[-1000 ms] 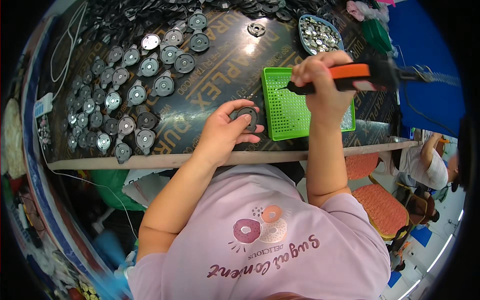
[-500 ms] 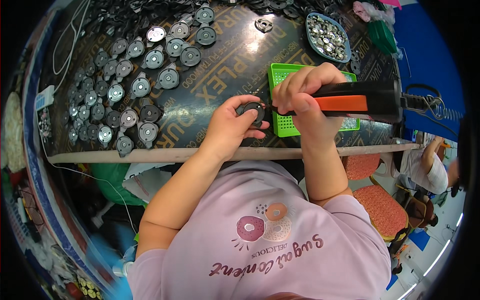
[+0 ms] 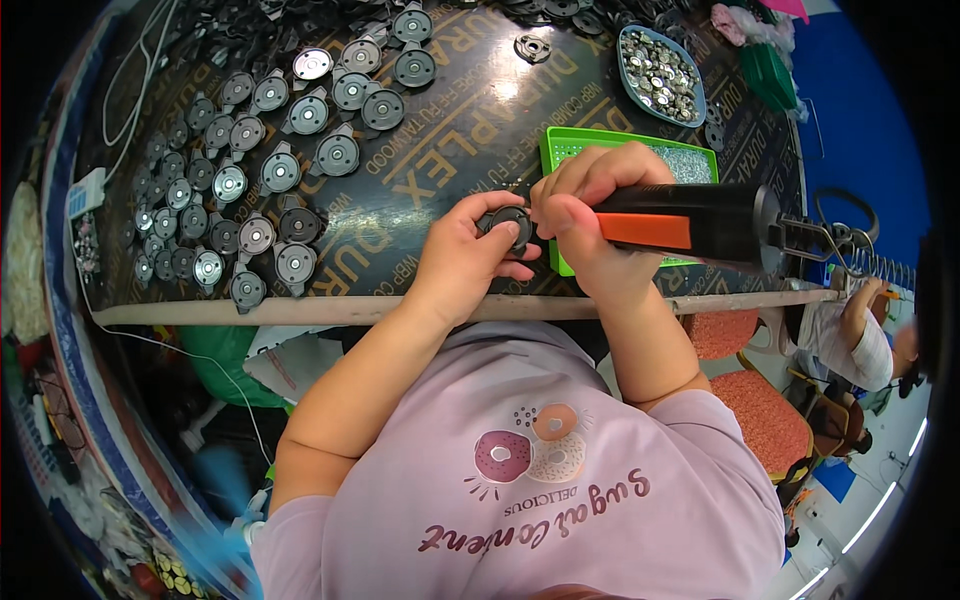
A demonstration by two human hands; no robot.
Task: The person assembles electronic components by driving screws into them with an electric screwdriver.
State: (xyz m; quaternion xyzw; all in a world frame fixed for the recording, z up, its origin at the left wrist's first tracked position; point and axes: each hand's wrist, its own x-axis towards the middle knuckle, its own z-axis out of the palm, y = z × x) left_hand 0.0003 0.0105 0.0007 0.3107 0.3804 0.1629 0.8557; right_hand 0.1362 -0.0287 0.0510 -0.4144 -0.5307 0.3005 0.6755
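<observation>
My left hand (image 3: 468, 252) pinches a round black part (image 3: 510, 229) between thumb and fingers, just above the dark tabletop. Wrapped round a black electric screwdriver (image 3: 715, 222) with an orange lever is my right hand (image 3: 605, 215). The screwdriver lies nearly level, its front end pointing left at the black part. My right fingers hide its tip, so I cannot tell whether it touches the part. Behind and under my right hand is a green perforated tray (image 3: 557, 150) holding many small shiny screws (image 3: 690, 162).
Many round grey-and-black parts (image 3: 282, 172) lie in rows on the left of the table (image 3: 420, 160). A blue dish (image 3: 625, 80) of metal discs stands at the back right. A coiled cord (image 3: 890, 268) hangs by the screwdriver's rear. Another person (image 3: 850, 330) sits at far right.
My right hand and the screwdriver have moved left and slightly down, bringing the front end up close to the black part. My left hand has barely moved.
</observation>
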